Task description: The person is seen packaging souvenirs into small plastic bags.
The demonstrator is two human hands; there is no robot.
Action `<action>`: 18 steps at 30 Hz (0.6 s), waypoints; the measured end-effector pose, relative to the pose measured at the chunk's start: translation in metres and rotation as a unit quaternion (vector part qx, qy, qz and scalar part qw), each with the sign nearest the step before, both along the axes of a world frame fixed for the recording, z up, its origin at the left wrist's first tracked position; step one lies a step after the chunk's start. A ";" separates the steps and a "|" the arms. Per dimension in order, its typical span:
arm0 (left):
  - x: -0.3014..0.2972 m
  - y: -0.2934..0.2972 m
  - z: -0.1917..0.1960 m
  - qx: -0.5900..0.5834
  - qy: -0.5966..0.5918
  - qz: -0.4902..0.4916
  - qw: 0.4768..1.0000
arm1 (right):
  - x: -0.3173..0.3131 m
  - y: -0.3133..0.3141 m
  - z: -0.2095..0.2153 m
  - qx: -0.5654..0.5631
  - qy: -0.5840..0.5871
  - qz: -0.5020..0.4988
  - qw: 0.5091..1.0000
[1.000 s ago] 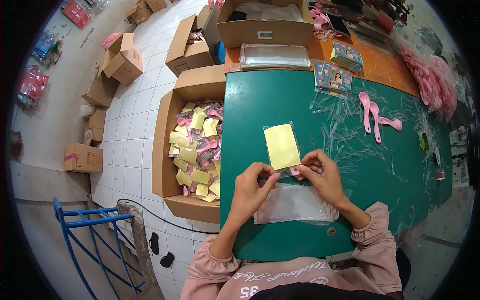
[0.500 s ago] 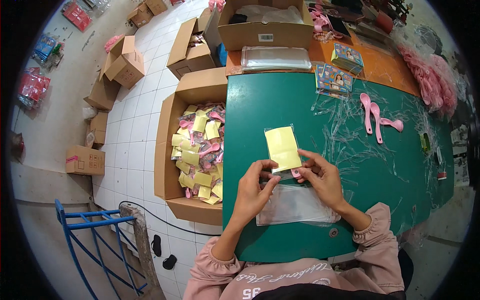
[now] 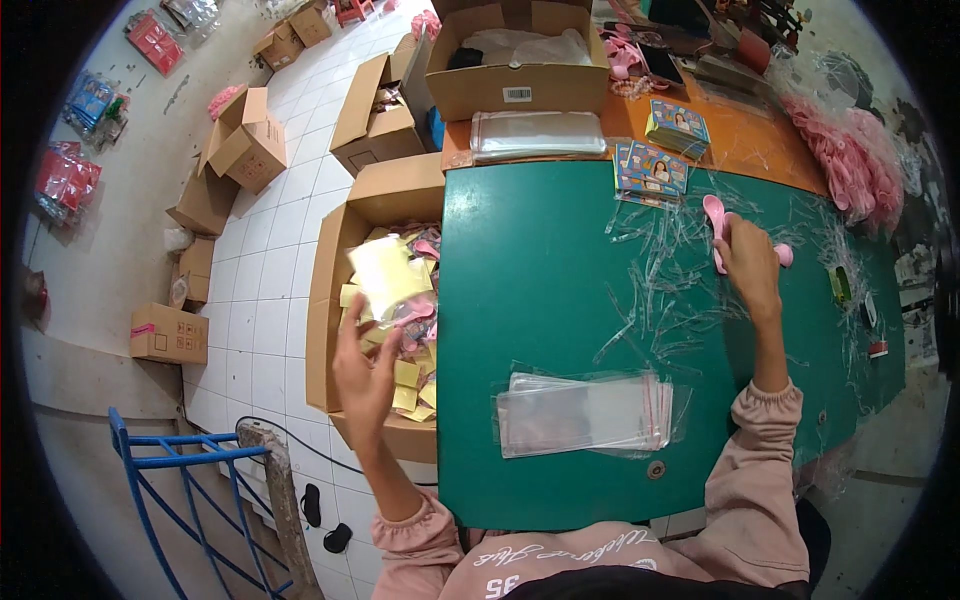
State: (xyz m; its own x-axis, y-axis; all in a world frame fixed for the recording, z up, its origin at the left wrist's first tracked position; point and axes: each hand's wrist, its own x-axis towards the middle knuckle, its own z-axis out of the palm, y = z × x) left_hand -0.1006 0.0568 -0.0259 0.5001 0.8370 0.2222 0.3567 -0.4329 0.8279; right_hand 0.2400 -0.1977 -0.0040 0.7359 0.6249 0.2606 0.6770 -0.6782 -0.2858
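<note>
My left hand (image 3: 365,375) reaches over the open cardboard box (image 3: 328,290), fingers spread. Just beyond its fingertips is a clear packet (image 3: 388,275) with a yellow card and a pink spoon, tilted and slightly blurred above the heap. On the right of the green table, my right hand (image 3: 752,265) is closed over the pink measuring spoons, fingers pinched at a handle. One pink spoon (image 3: 713,208) shows beside the fingertips; the bowl of another spoon (image 3: 784,255) shows right of the hand, which hides the rest.
Clear plastic sleeves (image 3: 585,415) lie stacked near the table's front edge. Torn clear strips (image 3: 650,290) litter the right half. Printed cards (image 3: 650,172) sit at the back, beside more sleeves (image 3: 538,135) and a carton (image 3: 515,85). A blue metal frame (image 3: 190,450) stands at left.
The packet has gone from between both hands over the sleeves to above the box at left, along with my left hand. My right hand has moved away to the spoons.
</note>
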 end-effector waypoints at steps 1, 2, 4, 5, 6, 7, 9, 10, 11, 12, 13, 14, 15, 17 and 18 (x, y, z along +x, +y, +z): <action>-0.005 -0.002 0.003 0.097 0.078 0.039 0.991 | 0.008 -0.003 -0.007 -0.069 -0.023 -0.045 0.996; 0.000 -0.009 0.016 0.189 0.153 0.071 0.967 | 0.015 -0.009 -0.013 -0.144 -0.047 -0.097 0.984; 0.017 -0.031 0.038 0.116 0.103 -0.005 0.988 | 0.022 -0.009 -0.021 -0.134 -0.042 -0.107 0.984; 0.029 -0.045 0.044 0.041 0.051 -0.080 0.995 | 0.024 -0.011 -0.026 -0.125 -0.036 -0.116 0.985; 0.043 -0.060 0.050 0.055 0.086 -0.186 0.977 | 0.027 -0.011 -0.030 -0.127 -0.035 -0.115 0.985; 0.057 -0.076 0.052 0.069 0.119 -0.288 0.948 | 0.029 -0.009 -0.032 -0.106 -0.028 -0.107 0.988; 0.073 -0.112 0.036 0.147 0.153 -0.360 0.908 | 0.030 -0.004 -0.035 -0.084 -0.024 -0.095 0.992; 0.081 -0.123 0.027 0.146 0.151 -0.359 0.909 | 0.030 -0.004 -0.039 -0.076 -0.026 -0.084 0.993; 0.086 -0.131 0.018 0.156 0.180 -0.361 0.902 | 0.030 -0.004 -0.040 -0.068 -0.027 -0.072 0.995; 0.090 -0.136 0.009 0.164 0.210 -0.367 0.891 | 0.030 -0.005 -0.039 -0.070 -0.026 -0.074 0.994; 0.093 -0.137 0.002 0.163 0.209 -0.369 0.891 | 0.031 -0.004 -0.035 -0.084 0.020 -0.070 0.994; 0.095 -0.137 -0.005 0.181 0.185 -0.371 0.892 | 0.031 0.000 -0.032 -0.096 0.068 -0.066 0.991; 0.096 -0.135 -0.010 0.198 0.160 -0.371 0.893 | 0.028 0.005 -0.024 -0.131 0.116 -0.082 0.981; 0.097 -0.132 -0.016 0.173 0.145 -0.387 0.894 | 0.023 0.002 -0.033 -0.108 0.054 -0.080 0.990; 0.098 -0.130 -0.016 0.149 0.128 -0.400 0.895 | 0.023 0.001 -0.036 -0.084 -0.011 -0.077 0.993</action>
